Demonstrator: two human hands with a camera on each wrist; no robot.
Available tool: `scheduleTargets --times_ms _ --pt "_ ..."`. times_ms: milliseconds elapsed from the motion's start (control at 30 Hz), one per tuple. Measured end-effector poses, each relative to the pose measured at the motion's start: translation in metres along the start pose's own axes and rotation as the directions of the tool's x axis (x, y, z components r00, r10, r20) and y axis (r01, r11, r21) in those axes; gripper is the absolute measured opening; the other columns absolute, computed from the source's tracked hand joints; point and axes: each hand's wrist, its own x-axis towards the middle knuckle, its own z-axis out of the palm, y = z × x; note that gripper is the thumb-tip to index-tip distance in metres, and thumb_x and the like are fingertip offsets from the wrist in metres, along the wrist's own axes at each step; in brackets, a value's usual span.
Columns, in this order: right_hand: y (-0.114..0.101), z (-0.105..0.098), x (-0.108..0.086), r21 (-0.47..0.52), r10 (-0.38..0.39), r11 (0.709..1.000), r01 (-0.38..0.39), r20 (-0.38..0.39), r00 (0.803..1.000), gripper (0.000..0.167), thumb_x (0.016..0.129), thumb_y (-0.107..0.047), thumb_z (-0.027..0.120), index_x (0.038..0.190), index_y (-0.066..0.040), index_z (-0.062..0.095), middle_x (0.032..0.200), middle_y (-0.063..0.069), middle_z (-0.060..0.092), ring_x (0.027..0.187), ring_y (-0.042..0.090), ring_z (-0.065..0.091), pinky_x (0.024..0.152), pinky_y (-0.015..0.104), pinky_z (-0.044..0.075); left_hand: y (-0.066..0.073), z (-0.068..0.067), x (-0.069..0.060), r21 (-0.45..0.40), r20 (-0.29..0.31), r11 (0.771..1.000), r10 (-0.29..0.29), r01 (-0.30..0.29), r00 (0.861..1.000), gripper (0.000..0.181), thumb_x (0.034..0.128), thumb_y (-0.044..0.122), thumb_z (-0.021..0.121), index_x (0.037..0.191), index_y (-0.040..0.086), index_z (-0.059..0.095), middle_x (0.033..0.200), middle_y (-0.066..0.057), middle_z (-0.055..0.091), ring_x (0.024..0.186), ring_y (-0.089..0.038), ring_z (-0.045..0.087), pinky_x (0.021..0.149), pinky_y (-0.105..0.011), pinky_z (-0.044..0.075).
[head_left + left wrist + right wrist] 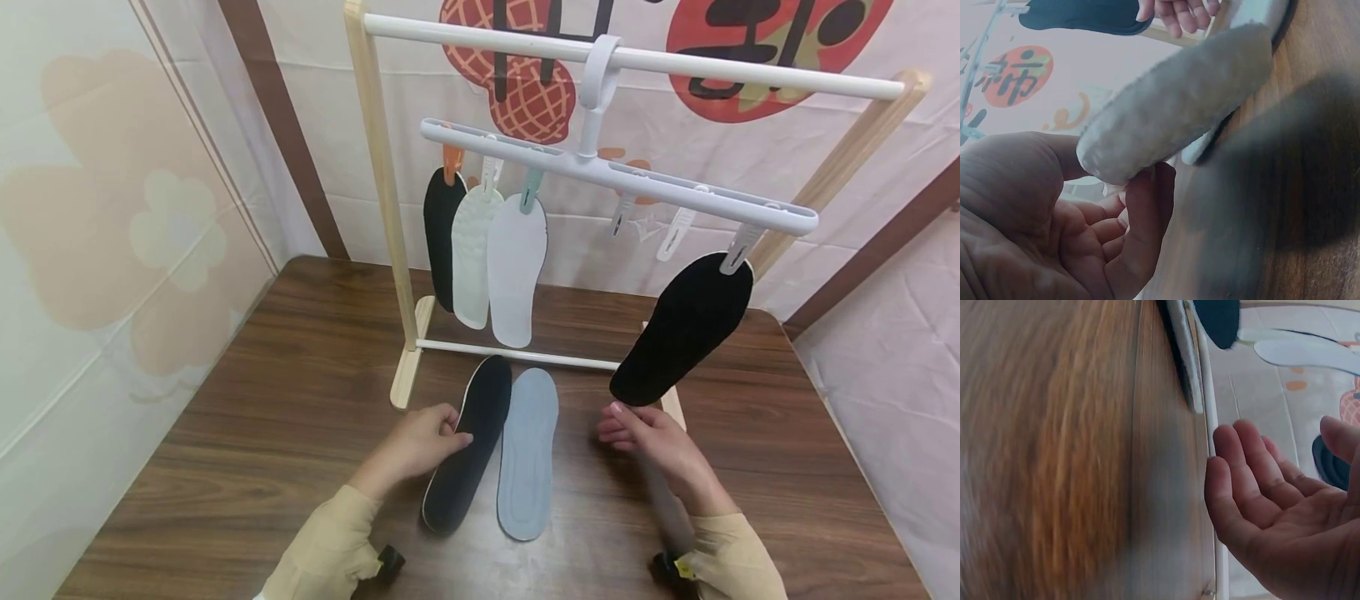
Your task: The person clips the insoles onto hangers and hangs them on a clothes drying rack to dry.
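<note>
In the head view my left hand [416,437] pinches a black insole [483,417] by its left edge, thumb on the dark face. Its pale, bumpy underside shows in the left wrist view, where the insole [1179,103] is gripped between thumb and fingers and lifted off the table. A grey insole [527,454] lies beside it on the wood. My right hand [663,442] is just under the lower end of another black insole [684,325], which hangs from a white clip [742,248]. Loosely bent fingers hold nothing in the right wrist view; whether they touch that insole, I cannot tell.
A pale hanger bar [517,152] hooks over the white rail [480,35] of a wooden stand. Black, white-textured and white insoles [517,271] hang from clips at its left. Two white clips [678,233] right of centre hold nothing. The stand's lower rod [570,361] crosses behind the insoles.
</note>
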Motion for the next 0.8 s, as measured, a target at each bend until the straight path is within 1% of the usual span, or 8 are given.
scheduleTargets --times_ms 100,267,433,533,633,700,800 --pt "-0.002 0.006 0.000 -0.001 -0.009 1.000 0.009 0.032 0.999 0.054 0.108 -0.033 0.049 0.133 0.015 0.052 0.119 0.029 0.067 0.110 0.032 0.069 0.094 0.038 0.055 0.000 -0.002 -0.002 -0.015 0.000 1.000 0.008 -0.008 1.000 0.020 0.0897 0.023 0.075 0.089 0.010 0.060 0.073 0.002 0.060 0.063 -0.013 0.053 0.060 -0.030 0.043" --pt "-0.007 0.016 -0.001 0.032 -0.028 0.999 0.026 0.063 0.998 0.056 0.108 -0.032 0.049 0.137 0.015 0.049 0.124 0.031 0.065 0.114 0.035 0.067 0.096 0.040 0.054 0.001 -0.003 -0.003 -0.007 -0.005 1.000 0.023 -0.023 1.000 0.019 0.0898 0.024 0.075 0.092 0.010 0.062 0.075 0.003 0.060 0.065 -0.012 0.053 0.063 -0.030 0.044" --pt "-0.013 0.020 -0.003 0.046 -0.038 0.998 0.034 0.093 0.995 0.058 0.108 -0.035 0.049 0.142 0.012 0.047 0.130 0.030 0.062 0.119 0.035 0.065 0.099 0.039 0.053 0.006 0.000 -0.003 -0.030 0.021 0.999 0.042 -0.041 0.999 0.019 0.0902 0.024 0.076 0.094 0.010 0.063 0.073 0.003 0.060 0.063 -0.012 0.053 0.061 -0.030 0.044" --pt "-0.017 0.020 -0.003 0.030 -0.049 0.998 0.046 0.091 0.995 0.057 0.108 -0.035 0.049 0.143 0.010 0.046 0.132 0.029 0.061 0.121 0.034 0.064 0.099 0.039 0.053 0.009 0.002 -0.003 -0.047 0.033 0.997 0.063 -0.062 0.997 0.021 0.0899 0.024 0.076 0.098 0.008 0.064 0.075 0.002 0.062 0.063 -0.012 0.054 0.061 -0.030 0.044" --pt "-0.022 0.020 -0.003 0.019 -0.067 0.998 0.065 0.091 0.994 0.056 0.108 -0.033 0.049 0.143 0.011 0.045 0.133 0.031 0.060 0.122 0.036 0.063 0.100 0.039 0.052 0.010 0.004 -0.003 -0.053 0.044 0.996 0.080 -0.078 0.996 0.023 0.0895 0.023 0.076 0.099 0.006 0.065 0.075 0.002 0.063 0.062 -0.012 0.054 0.061 -0.029 0.045" --pt "-0.025 0.020 -0.004 0.015 -0.073 0.997 0.072 0.082 0.994 0.055 0.108 -0.033 0.050 0.142 0.010 0.046 0.134 0.030 0.060 0.122 0.036 0.063 0.101 0.039 0.052 0.011 0.006 -0.003 -0.052 0.051 0.995 0.091 -0.089 0.995 0.023 0.0895 0.023 0.076 0.100 0.005 0.065 0.075 0.002 0.062 0.061 -0.011 0.054 0.061 -0.029 0.044" --pt "-0.031 0.019 -0.004 0.016 -0.096 0.995 0.095 0.061 0.994 0.052 0.107 -0.031 0.052 0.140 0.009 0.048 0.134 0.030 0.059 0.123 0.039 0.062 0.101 0.038 0.051 0.013 0.008 -0.002 -0.054 0.060 0.993 0.105 -0.102 0.993 0.023 0.0897 0.023 0.076 0.099 0.005 0.065 0.073 0.003 0.062 0.059 -0.011 0.053 0.061 -0.028 0.044"
